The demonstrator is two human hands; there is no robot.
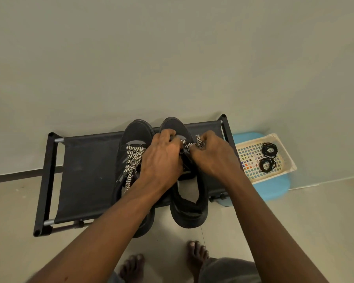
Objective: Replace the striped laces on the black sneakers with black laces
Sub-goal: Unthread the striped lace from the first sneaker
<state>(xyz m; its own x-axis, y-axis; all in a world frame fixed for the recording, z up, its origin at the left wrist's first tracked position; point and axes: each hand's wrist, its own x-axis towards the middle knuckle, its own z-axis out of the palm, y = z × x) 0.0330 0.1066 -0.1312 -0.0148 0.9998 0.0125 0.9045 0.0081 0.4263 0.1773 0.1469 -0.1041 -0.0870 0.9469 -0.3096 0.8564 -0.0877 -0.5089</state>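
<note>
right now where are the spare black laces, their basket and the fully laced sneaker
spare black laces (267, 164): head view, on the nearer coil.
cream basket (290, 158): head view, on its right rim.
fully laced sneaker (138, 129): head view, on its bare toe cap.

Centre of frame: pair of matte black fabric sneakers (135, 131), grey patches near the toes. Flat black-and-white zigzag laces (133, 158) on both.

Under them: black cloth rack shelf (86, 170), black frame, silver tube ends (58, 140).

Right of frame: cream plastic lattice basket (288, 160), multicoloured squares showing through its grid. Two black lace coils (269, 149) inside. Light blue plastic stool (274, 190) beneath.

Upper frame: grey-green wall (172, 58). Lower frame: beige floor (294, 221).
</note>
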